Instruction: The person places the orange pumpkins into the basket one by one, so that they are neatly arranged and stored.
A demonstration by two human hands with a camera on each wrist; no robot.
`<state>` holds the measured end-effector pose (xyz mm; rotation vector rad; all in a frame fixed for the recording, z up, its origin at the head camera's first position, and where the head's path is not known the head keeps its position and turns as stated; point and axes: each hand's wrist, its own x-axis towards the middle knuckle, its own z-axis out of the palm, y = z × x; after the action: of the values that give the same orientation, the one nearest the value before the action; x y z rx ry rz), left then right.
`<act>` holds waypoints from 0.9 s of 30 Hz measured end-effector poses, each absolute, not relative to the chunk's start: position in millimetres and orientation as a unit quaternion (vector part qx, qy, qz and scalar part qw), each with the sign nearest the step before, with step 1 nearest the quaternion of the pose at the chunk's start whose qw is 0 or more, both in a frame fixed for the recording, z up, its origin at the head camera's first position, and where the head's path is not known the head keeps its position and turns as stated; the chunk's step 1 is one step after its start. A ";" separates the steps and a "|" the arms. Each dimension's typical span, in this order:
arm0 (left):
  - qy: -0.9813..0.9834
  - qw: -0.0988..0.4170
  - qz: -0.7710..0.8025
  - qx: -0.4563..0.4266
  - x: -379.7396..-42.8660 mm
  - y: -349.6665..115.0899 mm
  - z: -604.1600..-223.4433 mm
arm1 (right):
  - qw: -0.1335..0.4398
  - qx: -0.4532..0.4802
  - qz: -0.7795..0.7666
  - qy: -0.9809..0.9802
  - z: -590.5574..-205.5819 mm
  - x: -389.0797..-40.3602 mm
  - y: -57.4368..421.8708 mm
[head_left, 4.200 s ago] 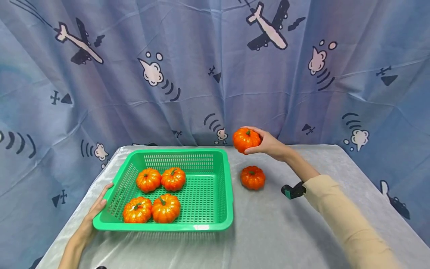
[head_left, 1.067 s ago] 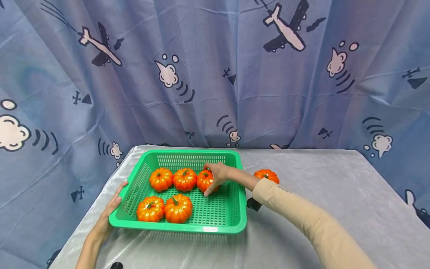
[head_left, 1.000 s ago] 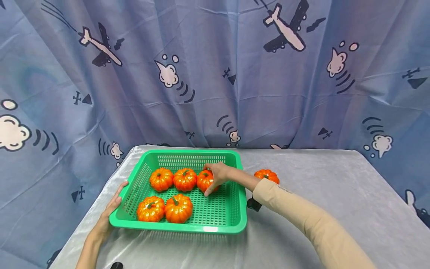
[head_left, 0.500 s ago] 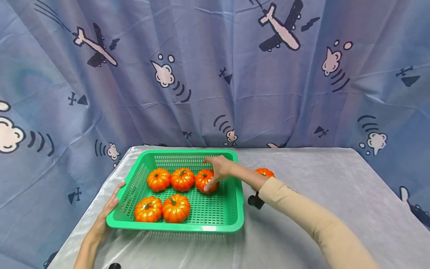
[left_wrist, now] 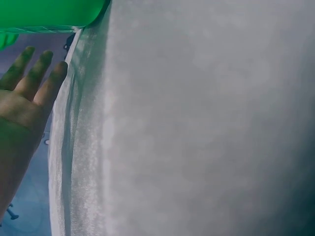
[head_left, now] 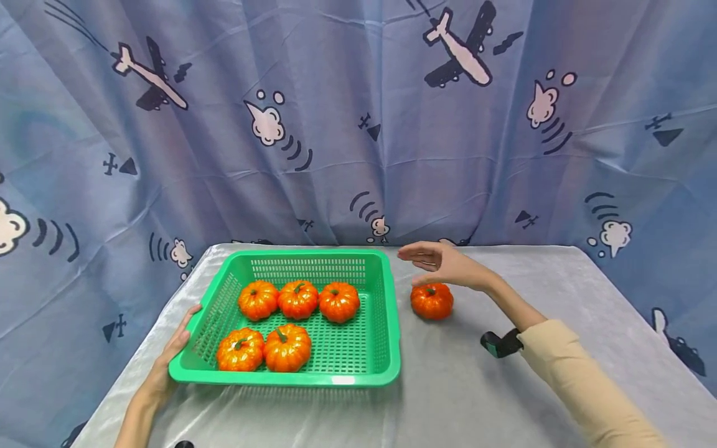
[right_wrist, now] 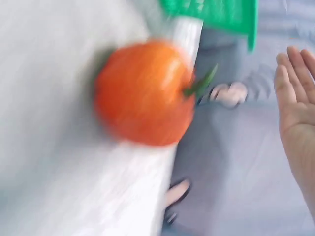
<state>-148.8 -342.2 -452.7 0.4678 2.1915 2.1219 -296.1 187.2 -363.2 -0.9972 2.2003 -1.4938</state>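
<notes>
A green slotted plastic basket (head_left: 280, 378) holds several small glossy orange pumpkins, three in a back row and two nearer the front. The back row's rightmost pumpkin (head_left: 338, 302) sits free of any hand. My left hand (head_left: 162, 367) rests against the basket's left side; its fingers look straight in the left wrist view. Just above and behind one pumpkin (head_left: 431, 303) on the table, right of the basket, hovers my right hand (head_left: 456, 269), fingers spread from the thumb and holding nothing. The right wrist view shows that pumpkin (right_wrist: 145, 93) blurred, apart from the hand.
A light grey cloth covers the table (head_left: 448, 386). Behind it hangs a blue curtain (head_left: 313, 124) printed with planes. A black wrist device (head_left: 501, 343) sits at the right cuff. Bare basket floor (head_left: 342, 348) shows at the front right inside.
My right hand carried a pumpkin into the basket's back row, let it go, then moved right to above the pumpkin on the table. The left hand stays at the basket.
</notes>
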 end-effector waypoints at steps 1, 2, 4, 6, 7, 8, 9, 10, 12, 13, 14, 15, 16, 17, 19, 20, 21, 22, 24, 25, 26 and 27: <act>0.710 0.027 0.686 0.153 -148.4 -342.6 -452.9 | 0.153 -0.337 -0.531 0.762 -367.4 -295.0 198.4; 0.710 0.026 0.687 0.154 -148.0 -343.0 -453.2 | 0.155 -0.328 -0.540 0.759 -372.0 -293.6 209.6; 0.710 0.024 0.686 0.154 -147.1 -344.1 -453.6 | 0.157 -0.310 -0.557 0.754 -382.0 -290.8 231.7; 0.710 0.024 0.686 0.157 -146.4 -345.6 -453.7 | 0.161 -0.295 -0.575 0.746 -392.5 -288.1 252.1; 0.709 0.023 0.687 0.158 -146.2 -346.4 -453.7 | 0.162 -0.290 -0.580 0.744 -397.8 -286.7 261.5; 0.708 0.022 0.688 0.160 -146.0 -347.2 -453.8 | 0.163 -0.287 -0.585 0.741 -403.3 -285.2 270.1; 0.707 0.022 0.688 0.161 -145.8 -347.9 -453.7 | 0.167 -0.284 -0.590 0.737 -408.5 -283.4 278.2; 0.706 0.021 0.689 0.163 -145.6 -348.5 -453.6 | 0.171 -0.284 -0.594 0.733 -413.4 -281.6 285.4; 0.702 0.023 0.691 0.168 -145.5 -349.4 -453.6 | 0.185 -0.286 -0.597 0.727 -422.7 -277.4 297.8; 0.700 0.024 0.693 0.171 -145.5 -349.7 -453.7 | 0.191 -0.287 -0.594 0.726 -427.0 -275.2 303.0; 0.699 0.026 0.693 0.175 -145.6 -349.8 -453.8 | 0.199 -0.286 -0.592 0.727 -431.1 -273.3 307.8; 0.697 0.027 0.695 0.178 -145.8 -349.8 -453.9 | 0.206 -0.284 -0.590 0.728 -435.0 -271.5 311.9; 0.695 0.028 0.696 0.180 -145.9 -349.8 -454.0 | 0.212 -0.280 -0.587 0.729 -438.7 -270.1 315.3; 0.694 0.029 0.697 0.181 -146.0 -349.6 -454.2 | 0.218 -0.276 -0.584 0.732 -442.4 -269.1 318.0; 0.693 0.029 0.698 0.180 -146.4 -349.2 -454.6 | 0.225 -0.268 -0.580 0.735 -449.2 -268.0 321.3; 0.694 0.028 0.697 0.178 -146.6 -348.9 -454.7 | 0.229 -0.265 -0.582 0.734 -452.4 -267.9 322.0; 0.695 0.028 0.697 0.175 -147.0 -348.6 -454.8 | 0.234 -0.264 -0.585 0.730 -455.3 -268.1 322.1; 0.697 0.028 0.696 0.173 -147.3 -348.2 -454.8 | 0.239 -0.265 -0.590 0.724 -458.1 -268.4 321.7; 0.699 0.029 0.694 0.166 -148.1 -347.4 -454.7 | 0.247 -0.273 -0.596 0.714 -462.7 -269.2 319.3; 0.701 0.030 0.693 0.164 -148.5 -346.9 -454.5 | 0.250 -0.277 -0.598 0.709 -464.2 -269.8 317.4; 0.701 0.031 0.693 0.163 -148.9 -346.5 -454.3 | 0.252 -0.281 -0.600 0.706 -465.3 -270.4 314.9; 0.701 0.032 0.694 0.162 -149.1 -346.0 -454.2 | 0.253 -0.285 -0.599 0.704 -465.8 -271.2 312.0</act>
<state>-149.1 -346.0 -454.2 0.4975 2.1595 2.1354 -271.2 312.0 -465.8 -0.7754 1.9149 -1.6275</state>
